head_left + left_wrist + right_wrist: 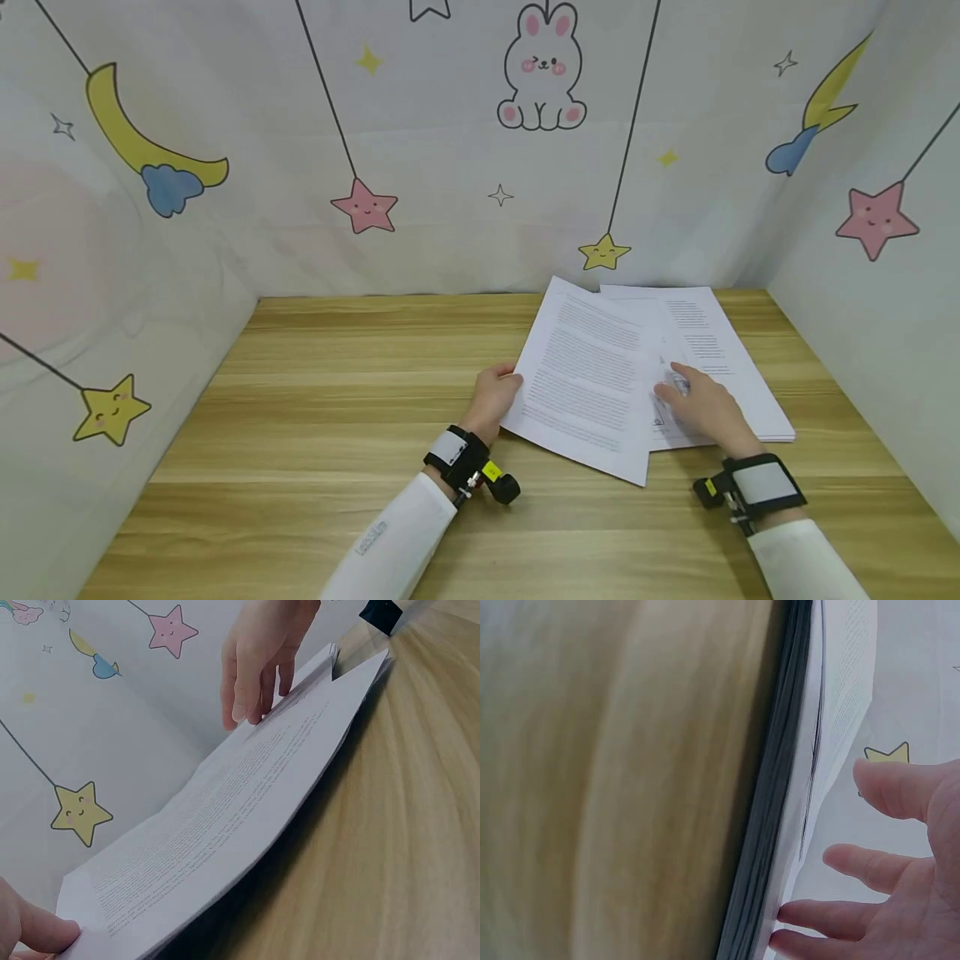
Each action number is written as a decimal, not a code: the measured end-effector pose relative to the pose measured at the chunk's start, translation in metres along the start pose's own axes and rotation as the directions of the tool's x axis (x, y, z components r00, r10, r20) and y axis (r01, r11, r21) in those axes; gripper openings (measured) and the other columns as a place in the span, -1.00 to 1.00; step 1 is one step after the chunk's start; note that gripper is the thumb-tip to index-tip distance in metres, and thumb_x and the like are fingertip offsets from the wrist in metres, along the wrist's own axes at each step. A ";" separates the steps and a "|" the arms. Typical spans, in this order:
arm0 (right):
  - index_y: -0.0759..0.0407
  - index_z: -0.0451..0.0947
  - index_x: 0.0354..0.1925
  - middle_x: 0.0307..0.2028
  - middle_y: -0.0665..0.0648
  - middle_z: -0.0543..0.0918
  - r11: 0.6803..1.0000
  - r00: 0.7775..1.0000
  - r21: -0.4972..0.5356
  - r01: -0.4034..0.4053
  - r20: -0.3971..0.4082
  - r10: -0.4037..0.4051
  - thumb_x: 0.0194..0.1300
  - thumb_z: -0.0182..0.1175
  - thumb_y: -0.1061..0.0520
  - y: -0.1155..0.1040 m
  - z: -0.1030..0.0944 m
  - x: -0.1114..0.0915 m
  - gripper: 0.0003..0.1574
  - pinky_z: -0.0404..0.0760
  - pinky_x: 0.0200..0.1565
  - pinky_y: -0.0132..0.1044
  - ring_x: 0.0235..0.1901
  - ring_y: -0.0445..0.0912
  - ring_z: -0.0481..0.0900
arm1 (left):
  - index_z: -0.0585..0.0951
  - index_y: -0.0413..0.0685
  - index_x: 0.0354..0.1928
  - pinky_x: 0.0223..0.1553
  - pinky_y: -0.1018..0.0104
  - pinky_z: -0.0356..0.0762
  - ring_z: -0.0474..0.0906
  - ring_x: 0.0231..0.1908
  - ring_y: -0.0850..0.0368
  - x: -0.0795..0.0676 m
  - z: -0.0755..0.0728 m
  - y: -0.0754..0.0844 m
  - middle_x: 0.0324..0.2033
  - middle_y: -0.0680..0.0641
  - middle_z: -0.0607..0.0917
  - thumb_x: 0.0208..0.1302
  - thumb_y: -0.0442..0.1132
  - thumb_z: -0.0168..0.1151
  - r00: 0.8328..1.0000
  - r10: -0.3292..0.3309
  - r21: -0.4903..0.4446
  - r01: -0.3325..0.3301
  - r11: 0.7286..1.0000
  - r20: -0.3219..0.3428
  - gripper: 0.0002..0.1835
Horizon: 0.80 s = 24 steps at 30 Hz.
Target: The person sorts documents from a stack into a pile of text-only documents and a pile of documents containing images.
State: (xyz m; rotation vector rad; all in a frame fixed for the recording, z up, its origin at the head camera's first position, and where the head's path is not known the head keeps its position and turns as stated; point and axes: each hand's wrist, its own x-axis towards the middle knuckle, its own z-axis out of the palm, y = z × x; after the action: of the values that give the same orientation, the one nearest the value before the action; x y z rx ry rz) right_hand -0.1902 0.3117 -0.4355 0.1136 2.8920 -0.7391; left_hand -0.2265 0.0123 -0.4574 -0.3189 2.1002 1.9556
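Observation:
My left hand [492,398] pinches the left edge of a printed sheet of paper [581,367], thumb on top; the thumb also shows at the bottom corner of the left wrist view. This sheet [225,832] lies tilted, its lower edge raised off the table with a shadow beneath. It overlaps a stack of printed papers [738,392] on its right. My right hand [705,404] is over the stack, fingers spread and pointing left, near a page with small drawings. In the right wrist view, two fingertips of the right hand [885,870] are right at the stack's surface.
The papers lie on a wood-grain table [337,375], toward its back right. A white cloth wall [450,150] with a printed rabbit, stars and moon encloses the back and sides. Each wrist wears a strapped camera [504,488].

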 end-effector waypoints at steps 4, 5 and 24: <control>0.48 0.15 0.42 0.36 0.61 0.24 0.999 0.999 0.003 0.039 -0.014 -0.039 0.47 0.01 -0.14 0.000 0.002 0.000 -0.13 0.22 0.33 0.37 0.36 0.50 0.17 | 0.50 -0.18 0.29 -0.23 0.37 0.52 0.60 -0.20 0.13 -0.001 -0.007 -0.001 0.01 -0.23 0.69 0.40 -0.28 0.06 1.000 0.027 -0.005 -0.027 1.000 -0.011 -0.56; 0.49 0.16 0.41 0.35 0.61 0.25 0.999 0.999 -0.002 0.051 -0.018 -0.051 0.47 0.02 -0.13 0.000 0.002 0.001 -0.13 0.22 0.32 0.37 0.36 0.51 0.17 | 0.50 -0.17 0.29 -0.24 0.37 0.53 0.60 -0.20 0.12 -0.001 -0.008 -0.001 0.01 -0.23 0.69 0.40 -0.28 0.06 0.999 0.033 -0.009 -0.033 0.999 -0.011 -0.56; 0.53 -0.02 0.47 0.39 0.67 0.11 1.000 1.000 0.021 0.023 0.013 -0.024 0.51 -0.09 -0.24 -0.012 0.007 0.002 0.00 0.17 0.35 0.37 0.39 0.53 0.07 | 0.61 -0.28 0.15 -0.09 0.32 0.69 0.68 -0.13 0.09 -0.003 0.009 0.007 -0.01 -0.26 0.71 0.36 -0.31 0.15 0.997 0.078 0.041 -0.079 0.996 0.022 -0.64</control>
State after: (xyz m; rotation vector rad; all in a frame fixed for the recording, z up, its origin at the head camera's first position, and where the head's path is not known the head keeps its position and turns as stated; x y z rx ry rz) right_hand -0.1927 0.2978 -0.4361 0.0767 2.8782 -0.7706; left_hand -0.2257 0.0214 -0.4499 -0.2104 2.1691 1.9461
